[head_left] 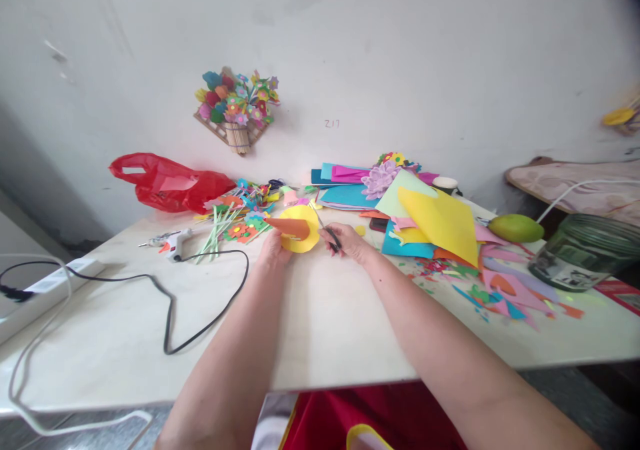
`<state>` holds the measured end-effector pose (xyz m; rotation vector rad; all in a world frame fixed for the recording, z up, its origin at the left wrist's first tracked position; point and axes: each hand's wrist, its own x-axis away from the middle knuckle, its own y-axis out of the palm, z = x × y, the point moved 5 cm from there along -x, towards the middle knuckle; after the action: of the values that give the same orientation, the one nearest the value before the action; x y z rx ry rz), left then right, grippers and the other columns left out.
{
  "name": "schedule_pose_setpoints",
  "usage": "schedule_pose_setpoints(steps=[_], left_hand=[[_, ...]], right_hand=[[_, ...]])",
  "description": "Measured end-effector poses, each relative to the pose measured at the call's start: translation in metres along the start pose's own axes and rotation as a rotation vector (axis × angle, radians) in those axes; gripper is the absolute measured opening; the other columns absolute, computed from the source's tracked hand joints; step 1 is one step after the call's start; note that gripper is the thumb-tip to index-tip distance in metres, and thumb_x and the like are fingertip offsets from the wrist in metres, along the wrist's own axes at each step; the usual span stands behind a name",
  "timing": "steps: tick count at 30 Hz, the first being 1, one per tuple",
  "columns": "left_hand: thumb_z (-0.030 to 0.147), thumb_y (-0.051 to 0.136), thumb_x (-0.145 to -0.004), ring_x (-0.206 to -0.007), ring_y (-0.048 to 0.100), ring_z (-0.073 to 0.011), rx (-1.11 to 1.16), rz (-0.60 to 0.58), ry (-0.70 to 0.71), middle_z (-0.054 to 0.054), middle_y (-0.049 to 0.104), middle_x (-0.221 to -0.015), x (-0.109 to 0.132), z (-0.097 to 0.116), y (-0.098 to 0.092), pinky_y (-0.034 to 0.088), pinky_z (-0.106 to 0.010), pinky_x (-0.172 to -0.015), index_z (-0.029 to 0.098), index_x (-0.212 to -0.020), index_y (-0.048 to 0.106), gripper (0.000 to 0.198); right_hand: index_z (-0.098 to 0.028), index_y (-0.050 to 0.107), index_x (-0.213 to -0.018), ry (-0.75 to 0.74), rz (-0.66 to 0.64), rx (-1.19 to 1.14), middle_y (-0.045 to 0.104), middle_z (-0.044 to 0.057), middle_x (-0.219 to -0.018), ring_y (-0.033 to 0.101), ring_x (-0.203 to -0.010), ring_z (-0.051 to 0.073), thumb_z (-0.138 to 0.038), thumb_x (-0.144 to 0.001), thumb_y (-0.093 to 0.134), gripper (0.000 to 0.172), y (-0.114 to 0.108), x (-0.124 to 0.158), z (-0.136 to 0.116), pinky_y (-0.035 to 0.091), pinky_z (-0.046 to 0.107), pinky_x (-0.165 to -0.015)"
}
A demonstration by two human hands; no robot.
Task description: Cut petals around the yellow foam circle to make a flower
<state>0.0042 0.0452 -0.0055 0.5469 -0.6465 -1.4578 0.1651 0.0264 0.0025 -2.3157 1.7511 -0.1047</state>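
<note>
Left hand (274, 249) closed on yellow disc (301, 231) with orange cone (291, 227), right hand (349, 241) gripping scissors (325, 229) — coloured sheets (440, 222) right, glue gun (173, 241) left on tabletop (320, 323).

At frame centre, the left hand (274, 249) grips a round yellow foam piece (301, 230) with an orange foam shape (290, 227), while the right hand (347, 242) works small black-handled scissors (325, 230) at its edge.

Handles of scissors (323, 225) hidden inside right hand (347, 240). Fingertips of left hand (274, 249) behind yellow foam disc (300, 245). Label of green jar (580, 253) blurred. Left edge cuts white cable (14, 377).
</note>
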Motion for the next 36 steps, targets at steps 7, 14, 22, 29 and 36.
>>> schedule_pose_setpoints(steps=[7,14,22,29,36], left_hand=[[0.016,0.057,-0.074,-0.082,0.067,-0.0215,0.024,-0.009,0.01,-0.007,0.07,-0.08,-0.001,0.0,0.0,0.051,-0.033,-0.082,0.014,-0.083,0.064,0.012],[0.014,0.057,-0.073,-0.089,0.066,-0.0223,0.033,0.011,-0.005,-0.007,0.071,-0.081,-0.003,-0.001,-0.003,0.051,-0.033,-0.083,0.015,-0.084,0.064,0.012],[0.012,0.052,-0.079,-0.079,0.067,-0.0186,0.04,0.034,-0.024,-0.008,0.071,-0.081,-0.004,0.0,-0.005,0.051,-0.031,-0.083,0.012,-0.086,0.064,0.014],[0.01,0.053,-0.077,-0.079,0.067,-0.0185,0.019,0.055,-0.022,-0.008,0.071,-0.08,-0.005,0.0,-0.007,0.052,-0.03,-0.081,0.011,-0.089,0.064,0.016],[0.01,0.053,-0.076,-0.08,0.068,-0.0198,-0.006,0.102,-0.032,-0.007,0.071,-0.078,-0.004,0.002,-0.009,0.054,-0.031,-0.078,0.012,-0.086,0.065,0.016]], right_hand=[[-0.016,0.056,-0.081,0.003,0.008,0.012,0.054,-0.005,-0.052,0.047,-0.035,0.006,-0.045,-0.076,0.06,0.029,0.0,-0.001,0.0,0.025,0.015,-0.028],[-0.016,0.057,-0.082,-0.002,0.016,0.035,0.053,-0.005,-0.053,0.047,-0.035,0.006,-0.044,-0.076,0.06,0.028,-0.001,-0.002,0.001,0.025,0.016,-0.027],[-0.016,0.059,-0.079,-0.063,-0.009,-0.016,0.05,-0.005,-0.05,0.045,-0.036,0.006,-0.043,-0.071,0.061,0.028,-0.002,-0.008,0.006,0.029,0.017,-0.029],[-0.015,0.057,-0.072,-0.084,-0.015,-0.045,0.047,-0.006,-0.048,0.04,-0.036,0.005,-0.038,-0.066,0.063,0.025,-0.003,-0.002,-0.002,0.03,0.017,-0.032],[-0.015,0.056,-0.071,-0.069,-0.022,-0.074,0.045,-0.006,-0.047,0.039,-0.039,0.006,-0.035,-0.063,0.064,0.023,-0.003,0.002,-0.007,0.032,0.018,-0.034]])
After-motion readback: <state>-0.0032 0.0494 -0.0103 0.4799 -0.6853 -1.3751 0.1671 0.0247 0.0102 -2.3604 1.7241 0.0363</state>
